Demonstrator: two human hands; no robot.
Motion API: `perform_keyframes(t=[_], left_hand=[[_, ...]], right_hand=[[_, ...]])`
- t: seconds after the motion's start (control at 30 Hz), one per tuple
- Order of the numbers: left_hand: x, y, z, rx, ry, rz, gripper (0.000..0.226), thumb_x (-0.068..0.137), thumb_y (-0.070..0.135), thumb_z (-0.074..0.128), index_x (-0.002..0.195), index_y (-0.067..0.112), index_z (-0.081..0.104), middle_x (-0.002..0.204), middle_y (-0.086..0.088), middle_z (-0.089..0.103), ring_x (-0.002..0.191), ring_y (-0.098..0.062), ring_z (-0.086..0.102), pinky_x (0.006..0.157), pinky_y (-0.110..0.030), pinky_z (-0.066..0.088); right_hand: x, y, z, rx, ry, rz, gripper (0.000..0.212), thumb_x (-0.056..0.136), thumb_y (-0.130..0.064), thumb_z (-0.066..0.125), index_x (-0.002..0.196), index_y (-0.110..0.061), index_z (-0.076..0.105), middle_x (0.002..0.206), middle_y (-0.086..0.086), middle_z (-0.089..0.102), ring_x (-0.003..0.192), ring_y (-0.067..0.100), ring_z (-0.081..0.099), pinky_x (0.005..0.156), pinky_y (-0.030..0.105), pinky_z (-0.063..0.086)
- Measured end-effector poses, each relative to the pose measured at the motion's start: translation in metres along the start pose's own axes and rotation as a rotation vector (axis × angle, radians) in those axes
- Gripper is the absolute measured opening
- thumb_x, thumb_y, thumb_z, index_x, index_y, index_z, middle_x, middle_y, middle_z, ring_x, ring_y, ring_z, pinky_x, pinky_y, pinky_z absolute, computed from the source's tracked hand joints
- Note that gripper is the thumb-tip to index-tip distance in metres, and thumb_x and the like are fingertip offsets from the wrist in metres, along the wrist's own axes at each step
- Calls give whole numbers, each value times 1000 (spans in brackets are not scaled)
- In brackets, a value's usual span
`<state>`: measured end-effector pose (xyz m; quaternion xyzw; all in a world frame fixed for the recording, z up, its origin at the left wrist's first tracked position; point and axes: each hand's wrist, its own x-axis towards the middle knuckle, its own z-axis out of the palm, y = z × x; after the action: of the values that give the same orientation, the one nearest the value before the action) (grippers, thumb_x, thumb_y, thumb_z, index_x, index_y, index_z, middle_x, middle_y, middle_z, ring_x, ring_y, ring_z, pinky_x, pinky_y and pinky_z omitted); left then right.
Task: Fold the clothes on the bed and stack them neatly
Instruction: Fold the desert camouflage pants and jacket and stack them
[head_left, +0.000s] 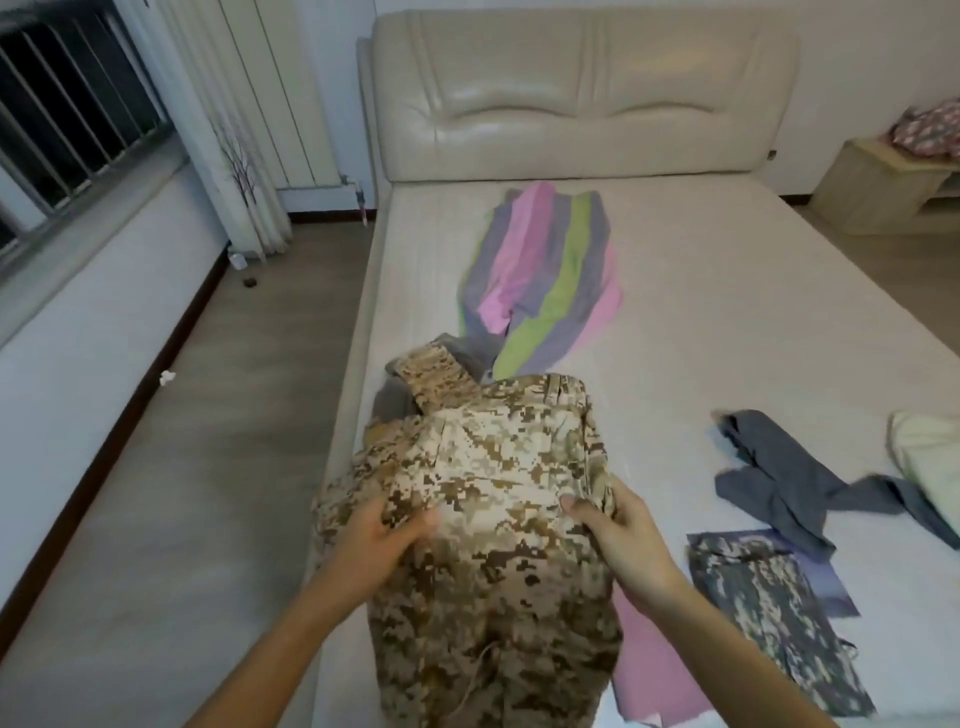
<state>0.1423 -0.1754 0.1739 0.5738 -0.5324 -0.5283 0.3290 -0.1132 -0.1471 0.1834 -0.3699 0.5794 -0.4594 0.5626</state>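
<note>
1. Pale mattress (727, 312) under a padded headboard (582, 93) is my work surface; loose garments lie scattered on it, so most of the job looks undone to me
2. My left hand (374, 540) is closed on the left edge of the tan camouflage garment (493, 519), thumb on top and fingers tucked under the cloth
3. My right hand (618, 530) pinches the opposite edge, thumb over the fabric, fingers curled beneath
4. That garment lies between my hands, reaching away from them toward the striped cloth (550, 270) just beyond its far end
5. To fold well, I would draw both edges level and taut first, then bring them over together so the seams meet
6. Right of my right hand lie a grey garment (779, 483) and a folded grey-camouflage piece (769, 613); I judge that the place to stack
7. Pink cloth (649, 665) peeks out below my right wrist; I must not drag it along
</note>
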Motion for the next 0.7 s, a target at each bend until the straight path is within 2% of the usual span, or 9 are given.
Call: perform_keyframes(t=[0.07,0.17,0.23,0.27,0.33,0.43,0.53,0.63,0.7], left_hand=[[59,8,-5,41,105,43,21,80,34,70,101,33,66,87,30,67,87,3,63,64,-4,45],[149,1,-17,13,255,43,62,90,23,62,144,16,34,134,9,49,114,-4,48,89,-17,40],[184,-41,-17,38,328,-76,68,91,21,59,148,12,22,147,-6,38,127,-16,43,97,-25,37],[187,-75,-13,72,323,-152,68,91,20,59,148,11,23,147,-10,37,129,-22,42,100,-30,38],[163,-155,4,100,234,-311,66,91,18,60,147,11,27,148,-11,37,131,-26,41,99,-34,39],[84,-266,35,103,87,-635,65,90,23,62,145,15,28,148,-10,35,128,-26,42,84,-31,41],[16,-347,66,81,-13,-869,68,88,20,64,145,11,27,146,-15,36,129,-29,42,86,-32,41],[-14,-387,96,44,-131,-904,66,86,25,67,141,10,34,133,-14,50,121,-27,50,89,-28,43],[-20,-401,115,8,-184,-851,57,84,26,69,133,12,45,120,-9,60,113,-23,57,86,-21,47]], right_hand=[[59,-16,5,-4,-10,-8,26,90,-10,59,113,-23,60,114,3,69,96,17,68,73,25,56],[150,-22,7,-41,-13,80,64,92,-26,59,146,-18,25,136,2,51,109,17,60,79,26,54],[189,19,-5,-304,58,199,85,91,-39,57,151,-16,1,156,7,22,136,27,36,102,38,41],[194,53,-13,-441,83,249,86,92,-39,56,151,-14,-1,158,10,16,140,29,28,109,40,33],[176,137,-28,-568,61,376,80,93,-35,56,151,-10,7,154,16,24,138,31,32,112,39,29],[108,265,-41,-620,-8,661,71,93,-29,56,148,-4,18,139,20,46,122,29,49,96,30,36],[46,358,-41,-563,-81,875,68,91,-28,60,143,-2,24,118,15,58,87,20,57,71,22,41],[15,406,-31,-423,-70,896,55,87,-23,66,132,-5,41,107,4,58,85,9,57,54,5,43],[7,420,-24,-391,-68,858,49,84,-29,69,125,-9,51,101,-3,61,86,6,58,54,4,42]])
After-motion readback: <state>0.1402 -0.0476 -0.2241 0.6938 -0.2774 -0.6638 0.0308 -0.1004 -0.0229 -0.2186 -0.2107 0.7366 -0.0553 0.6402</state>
